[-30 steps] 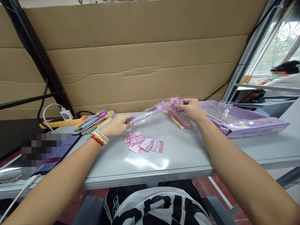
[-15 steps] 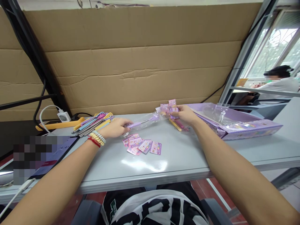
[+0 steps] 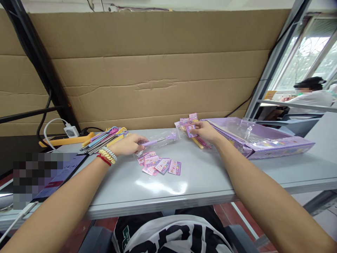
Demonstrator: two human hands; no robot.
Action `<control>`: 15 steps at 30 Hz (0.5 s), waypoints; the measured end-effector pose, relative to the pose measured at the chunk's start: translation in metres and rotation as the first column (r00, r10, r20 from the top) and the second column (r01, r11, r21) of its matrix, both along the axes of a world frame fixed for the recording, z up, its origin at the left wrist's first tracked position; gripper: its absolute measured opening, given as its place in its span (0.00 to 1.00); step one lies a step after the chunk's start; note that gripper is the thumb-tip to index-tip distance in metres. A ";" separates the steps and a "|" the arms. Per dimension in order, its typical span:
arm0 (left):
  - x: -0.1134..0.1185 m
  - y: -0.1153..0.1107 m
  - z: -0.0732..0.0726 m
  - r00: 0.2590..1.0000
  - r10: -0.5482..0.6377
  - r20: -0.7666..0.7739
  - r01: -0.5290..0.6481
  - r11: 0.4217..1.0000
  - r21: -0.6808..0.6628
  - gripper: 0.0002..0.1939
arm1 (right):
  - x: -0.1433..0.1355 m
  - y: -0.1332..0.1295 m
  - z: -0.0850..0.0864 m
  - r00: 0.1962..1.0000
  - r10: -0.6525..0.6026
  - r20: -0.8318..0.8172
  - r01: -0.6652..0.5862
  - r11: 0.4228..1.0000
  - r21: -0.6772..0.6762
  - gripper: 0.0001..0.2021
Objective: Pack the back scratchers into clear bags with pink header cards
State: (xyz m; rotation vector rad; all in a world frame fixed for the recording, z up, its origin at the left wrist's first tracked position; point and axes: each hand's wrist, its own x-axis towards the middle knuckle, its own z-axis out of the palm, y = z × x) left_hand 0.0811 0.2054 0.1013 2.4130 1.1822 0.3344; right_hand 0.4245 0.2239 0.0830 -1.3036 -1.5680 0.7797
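Note:
My left hand (image 3: 133, 144) grips the near end of a purple pen (image 3: 158, 141) inside a clear plastic sleeve, above the grey table (image 3: 158, 189). My right hand (image 3: 204, 130) pinches a small purple printed card (image 3: 191, 131) at the pile of packaged pens (image 3: 198, 142), where several more pink cards lie on top. Between my hands, nearer to me, several pink and purple cards (image 3: 163, 165) lie overlapping. Just behind my left hand is a bundle of colourful pens (image 3: 105, 140).
At the right, an open purple box (image 3: 279, 145) holds clear plastic. A purple booklet (image 3: 63, 175) and a white charger (image 3: 71, 130) are at the left. Cardboard (image 3: 158, 70) stands behind the table. A person (image 3: 310, 95) sits beyond, at the far right.
My right hand has drawn the small card slightly toward me and left, and it now tilts apart from the others. The sleeved pen in my left hand has barely moved.

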 end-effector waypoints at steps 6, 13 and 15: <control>0.001 0.000 0.000 1.000 0.001 -0.010 -0.001 1.000 0.010 0.17 | 0.002 0.003 -0.003 1.000 0.000 -0.029 0.001 1.000 0.024 0.08; 0.000 0.000 0.000 0.999 -0.001 -0.035 0.002 1.000 0.022 0.18 | 0.003 -0.001 -0.004 0.997 0.066 -0.031 -0.066 0.998 0.012 0.10; 0.001 -0.001 0.000 0.999 0.000 -0.038 0.001 1.000 0.025 0.18 | 0.002 -0.001 -0.004 0.998 0.055 -0.001 -0.055 0.998 0.018 0.14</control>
